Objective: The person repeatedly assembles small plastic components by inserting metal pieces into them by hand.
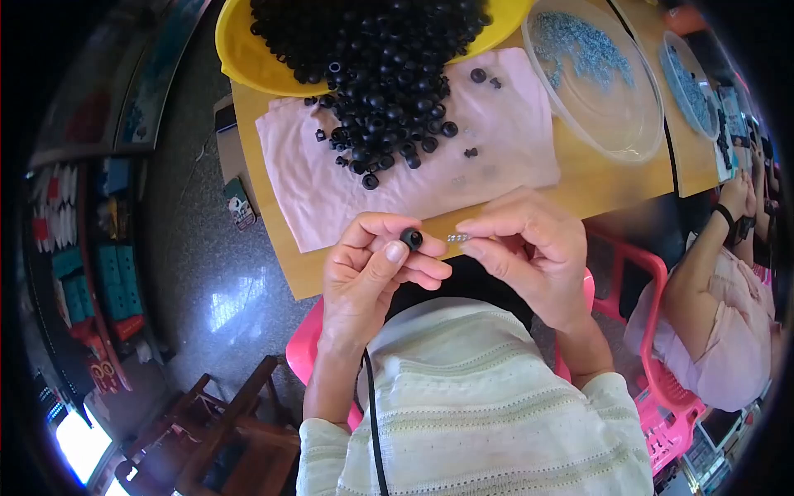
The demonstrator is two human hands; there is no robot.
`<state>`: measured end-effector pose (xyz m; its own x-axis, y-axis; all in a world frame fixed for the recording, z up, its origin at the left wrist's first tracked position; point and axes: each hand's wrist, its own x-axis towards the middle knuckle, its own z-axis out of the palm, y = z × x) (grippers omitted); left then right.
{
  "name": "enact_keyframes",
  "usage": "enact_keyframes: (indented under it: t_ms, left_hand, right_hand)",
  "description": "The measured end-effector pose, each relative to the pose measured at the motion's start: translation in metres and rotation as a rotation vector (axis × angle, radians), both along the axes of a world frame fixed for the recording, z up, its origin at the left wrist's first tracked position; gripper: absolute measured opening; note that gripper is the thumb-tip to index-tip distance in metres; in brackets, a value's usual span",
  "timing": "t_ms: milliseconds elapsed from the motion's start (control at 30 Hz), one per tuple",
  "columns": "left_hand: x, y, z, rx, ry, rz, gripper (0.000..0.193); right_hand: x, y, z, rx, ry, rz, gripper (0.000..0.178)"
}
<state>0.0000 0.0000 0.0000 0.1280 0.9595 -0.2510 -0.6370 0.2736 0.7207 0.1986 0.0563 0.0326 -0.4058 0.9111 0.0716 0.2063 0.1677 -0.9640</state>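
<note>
Between the thumb and fingers of my left hand (361, 269) is a small round black plastic piece (412, 239), its hollow opening facing up. My right hand (533, 252) pinches a small silvery metal spring (456, 238) just to the right of that opening, apart from it. Both hands are over the near table edge, above my lap. Beyond them, a heap of similar black plastic pieces (380, 124) spills from a yellow basin (252, 62) onto a pale pink cloth (298, 190). A few loose black pieces (479, 75) lie on the cloth's right part.
A clear plastic tub (649, 136) of small bluish-silver parts stands at the right, with another tub (703, 124) farther over. Another person (711, 322) sits on the right by a pink plastic chair (662, 364). Wooden furniture (248, 430) stands at lower left.
</note>
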Motion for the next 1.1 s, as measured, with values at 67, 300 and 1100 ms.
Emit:
enact_keyframes:
  t_ms: [67,300,1100]
  left_hand:
    - [0.003,0.0,0.001,0.005,-0.149,0.002,0.023]
    - [0.012,-0.003,0.003,-0.002,0.017,0.039,0.02]
    - [0.001,0.008,-0.003,-0.08,0.071,0.063,0.018]
  right_hand:
    - [-0.006,-0.001,0.003,0.084,0.029,0.028,0.022]
    - [-0.013,-0.005,0.003,0.246,0.009,-0.001,0.023]
    - [0.0,0.03,-0.023,0.421,-0.277,-0.148,0.023]
